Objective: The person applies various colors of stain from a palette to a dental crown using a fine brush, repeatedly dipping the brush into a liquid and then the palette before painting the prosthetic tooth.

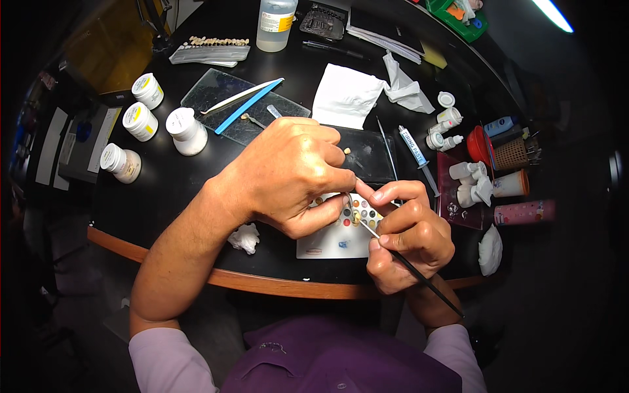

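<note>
My left hand (298, 177) is closed, knuckles up, over the white palette. Between its thumb and fingers shows the end of a thin metal holder, mostly hidden, with a small yellowish tooth crown (356, 218) at its tip. My right hand (413, 236) pinches a fine brush (419, 278) with a black handle and a pale metal ferrule. The brush tip points up and left and meets or nearly meets the crown. Below both hands lies the white palette (321, 247) with several round coloured wells and a blue smear.
White jars (190, 133) stand at left. A glass slab (216, 98) bears a blue-handled tool (239, 112) and tweezers. A white tissue (344, 98), a paste syringe (414, 147) and small bottles (449, 118) lie beyond and right. A crumpled tissue (245, 238) sits near the wooden edge.
</note>
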Demonstrator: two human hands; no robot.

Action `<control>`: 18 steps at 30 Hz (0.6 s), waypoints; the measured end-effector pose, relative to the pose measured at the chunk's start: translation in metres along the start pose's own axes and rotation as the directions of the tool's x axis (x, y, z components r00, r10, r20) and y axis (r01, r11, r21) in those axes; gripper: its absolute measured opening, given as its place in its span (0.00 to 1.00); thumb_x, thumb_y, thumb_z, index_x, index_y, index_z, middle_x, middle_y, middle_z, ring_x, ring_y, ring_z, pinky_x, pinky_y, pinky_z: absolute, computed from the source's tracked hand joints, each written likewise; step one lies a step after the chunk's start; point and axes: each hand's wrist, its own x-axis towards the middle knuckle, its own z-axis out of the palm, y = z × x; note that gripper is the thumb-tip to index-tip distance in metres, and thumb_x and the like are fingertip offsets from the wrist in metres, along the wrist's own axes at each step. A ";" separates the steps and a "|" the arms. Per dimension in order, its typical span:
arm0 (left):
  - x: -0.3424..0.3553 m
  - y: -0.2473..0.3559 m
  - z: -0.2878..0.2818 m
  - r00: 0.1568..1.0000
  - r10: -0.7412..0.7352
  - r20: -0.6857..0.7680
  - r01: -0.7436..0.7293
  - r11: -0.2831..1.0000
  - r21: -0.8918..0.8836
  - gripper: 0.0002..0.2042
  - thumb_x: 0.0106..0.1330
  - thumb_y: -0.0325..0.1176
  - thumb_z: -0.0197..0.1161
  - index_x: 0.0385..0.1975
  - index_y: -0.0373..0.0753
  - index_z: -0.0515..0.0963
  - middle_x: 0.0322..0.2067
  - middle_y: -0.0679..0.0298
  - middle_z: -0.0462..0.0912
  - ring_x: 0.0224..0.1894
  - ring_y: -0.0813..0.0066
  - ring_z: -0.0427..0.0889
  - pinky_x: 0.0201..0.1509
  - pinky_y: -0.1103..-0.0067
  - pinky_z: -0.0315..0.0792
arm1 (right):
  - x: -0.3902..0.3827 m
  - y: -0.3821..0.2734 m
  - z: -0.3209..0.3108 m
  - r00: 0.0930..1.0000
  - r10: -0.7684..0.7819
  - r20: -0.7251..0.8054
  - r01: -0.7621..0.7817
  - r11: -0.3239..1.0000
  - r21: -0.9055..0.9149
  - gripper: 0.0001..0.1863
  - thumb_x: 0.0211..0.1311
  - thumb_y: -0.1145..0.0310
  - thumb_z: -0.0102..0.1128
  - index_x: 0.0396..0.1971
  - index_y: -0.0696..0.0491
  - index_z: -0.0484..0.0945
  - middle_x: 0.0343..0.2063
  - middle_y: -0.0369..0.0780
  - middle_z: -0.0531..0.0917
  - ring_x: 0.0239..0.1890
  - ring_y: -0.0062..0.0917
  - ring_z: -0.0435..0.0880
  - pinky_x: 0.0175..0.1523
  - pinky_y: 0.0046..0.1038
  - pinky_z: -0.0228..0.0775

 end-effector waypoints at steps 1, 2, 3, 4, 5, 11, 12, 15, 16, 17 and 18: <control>0.000 0.000 -0.001 1.000 -0.001 0.000 0.001 1.000 0.001 0.11 0.45 0.33 0.70 0.30 0.43 0.91 0.16 0.69 0.67 0.22 0.68 0.69 0.26 0.70 0.62 | 0.001 0.000 0.000 1.000 -0.006 0.006 0.006 1.000 -0.004 0.11 0.43 0.85 0.67 0.26 0.57 0.76 0.25 0.39 0.81 0.47 0.42 0.88 0.55 0.44 0.90; -0.001 0.000 -0.002 1.000 -0.005 0.011 0.005 1.000 0.009 0.11 0.45 0.33 0.70 0.30 0.43 0.91 0.16 0.69 0.67 0.22 0.68 0.69 0.26 0.70 0.62 | 0.001 -0.001 0.000 1.000 -0.012 0.012 0.012 1.000 -0.007 0.11 0.43 0.85 0.67 0.26 0.57 0.76 0.25 0.39 0.80 0.47 0.42 0.88 0.55 0.44 0.90; -0.001 0.000 -0.002 1.000 -0.008 0.022 0.008 1.000 0.014 0.11 0.45 0.33 0.70 0.30 0.43 0.91 0.16 0.69 0.67 0.22 0.68 0.69 0.26 0.70 0.62 | 0.001 -0.001 0.000 1.000 -0.012 0.012 0.012 1.000 -0.008 0.11 0.43 0.85 0.67 0.26 0.57 0.76 0.25 0.39 0.80 0.47 0.42 0.88 0.55 0.44 0.90; -0.001 0.000 -0.001 1.000 -0.008 0.022 0.007 1.000 0.014 0.11 0.45 0.33 0.70 0.30 0.43 0.91 0.16 0.69 0.67 0.22 0.68 0.69 0.26 0.70 0.62 | 0.001 -0.001 0.000 1.000 -0.010 0.010 0.010 1.000 -0.005 0.11 0.43 0.85 0.67 0.25 0.57 0.76 0.25 0.39 0.80 0.47 0.42 0.88 0.56 0.45 0.90; -0.001 0.000 -0.001 1.000 -0.008 0.018 0.007 1.000 0.010 0.11 0.45 0.33 0.70 0.30 0.43 0.91 0.16 0.69 0.67 0.22 0.68 0.69 0.26 0.70 0.62 | 0.001 -0.001 0.000 1.000 -0.009 0.008 0.009 1.000 -0.002 0.11 0.43 0.85 0.67 0.25 0.57 0.76 0.25 0.39 0.80 0.48 0.42 0.87 0.57 0.46 0.89; 0.001 0.001 -0.001 1.000 0.003 -0.005 -0.003 1.000 0.003 0.11 0.46 0.33 0.70 0.30 0.42 0.91 0.16 0.69 0.67 0.22 0.67 0.70 0.26 0.70 0.62 | 0.002 -0.004 -0.001 1.000 -0.017 0.022 0.017 1.000 -0.002 0.10 0.44 0.86 0.66 0.26 0.57 0.76 0.27 0.40 0.81 0.49 0.42 0.87 0.61 0.51 0.88; 0.000 0.000 0.000 1.000 0.001 0.004 -0.001 1.000 0.010 0.11 0.46 0.33 0.70 0.30 0.41 0.91 0.16 0.68 0.67 0.22 0.67 0.70 0.26 0.69 0.62 | 0.001 -0.003 -0.002 1.000 -0.017 0.022 0.017 1.000 -0.001 0.10 0.44 0.86 0.66 0.26 0.57 0.76 0.27 0.40 0.81 0.49 0.42 0.87 0.61 0.51 0.88; -0.001 -0.001 0.002 1.000 0.000 -0.022 -0.001 0.999 -0.040 0.11 0.46 0.33 0.70 0.30 0.40 0.91 0.16 0.68 0.67 0.22 0.67 0.69 0.26 0.69 0.63 | 0.000 -0.002 -0.001 0.999 -0.017 0.028 0.016 1.000 0.021 0.10 0.45 0.86 0.66 0.26 0.57 0.76 0.27 0.40 0.81 0.49 0.42 0.86 0.62 0.52 0.88; -0.001 -0.001 0.002 1.000 -0.001 -0.021 0.000 0.999 -0.039 0.11 0.46 0.33 0.70 0.30 0.40 0.91 0.16 0.68 0.67 0.22 0.67 0.69 0.26 0.69 0.63 | -0.001 -0.003 0.000 1.000 -0.013 0.018 0.013 1.000 0.023 0.10 0.45 0.86 0.66 0.26 0.57 0.76 0.27 0.40 0.81 0.49 0.42 0.86 0.62 0.52 0.88; -0.001 -0.001 0.001 1.000 0.001 -0.016 -0.002 0.999 -0.043 0.11 0.46 0.33 0.70 0.30 0.40 0.90 0.17 0.68 0.67 0.22 0.67 0.69 0.26 0.69 0.63 | -0.001 -0.003 0.000 1.000 -0.010 0.007 0.010 1.000 0.024 0.10 0.45 0.86 0.66 0.27 0.57 0.76 0.27 0.40 0.81 0.49 0.42 0.86 0.63 0.53 0.88; -0.001 -0.001 0.001 1.000 0.005 -0.012 -0.006 0.999 -0.049 0.10 0.47 0.32 0.70 0.30 0.39 0.90 0.17 0.67 0.67 0.22 0.67 0.69 0.26 0.69 0.63 | 0.000 -0.004 0.000 1.000 -0.010 0.007 0.010 1.000 0.023 0.10 0.45 0.86 0.66 0.27 0.57 0.76 0.27 0.40 0.81 0.49 0.42 0.86 0.63 0.53 0.88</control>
